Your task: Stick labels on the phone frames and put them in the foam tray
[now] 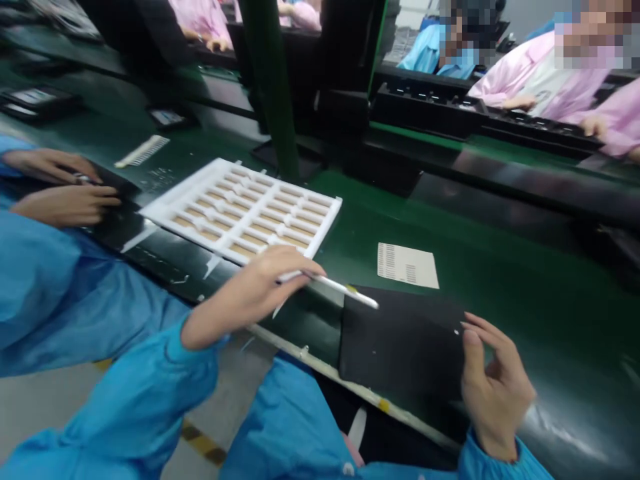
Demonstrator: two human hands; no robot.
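My left hand [273,277] is closed round one end of a slim white stylus pen [345,291]. The pen points right, its far end over the left part of a black mat [400,340]. At the mat's right edge is my right hand [493,373], thumb and forefinger pinched together. A tiny pale speck shows by those fingertips; what they hold is too small to name. Behind the mat lies a cream label sheet [413,265] with rows of small dark labels. A white slotted tray [227,237] rests left of the mat, partly behind my left hand.
A green post [280,87] rises behind the tray. At the left, a co-worker's hands [70,193] work over another dark mat. Another label strip [143,152] lies beyond them. Black racks [425,117] line the back, with people in pink and blue behind.
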